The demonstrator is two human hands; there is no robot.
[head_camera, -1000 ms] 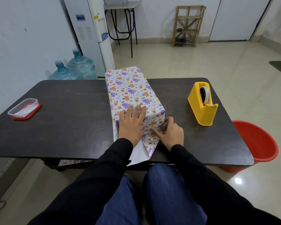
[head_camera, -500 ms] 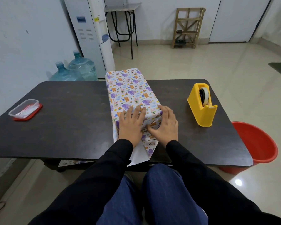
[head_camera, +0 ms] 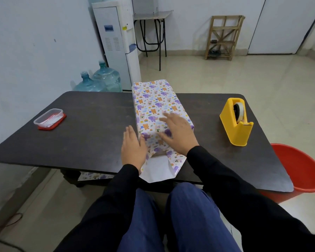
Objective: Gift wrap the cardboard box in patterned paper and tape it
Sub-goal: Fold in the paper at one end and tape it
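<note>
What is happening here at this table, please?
A person is gift wrapping a box in patterned paper on a dark table. The right hand lies flat on top of the box at its near end, and the left hand lies flat against its left side. The near end is not yet closed: a paper flap, white inside, sticks out over the table edge. A yellow tape dispenser stands untouched to the right.

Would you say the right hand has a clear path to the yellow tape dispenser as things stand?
Probably yes: the right hand lies flat on the wrapped box, and only bare table separates it from the yellow tape dispenser.
</note>
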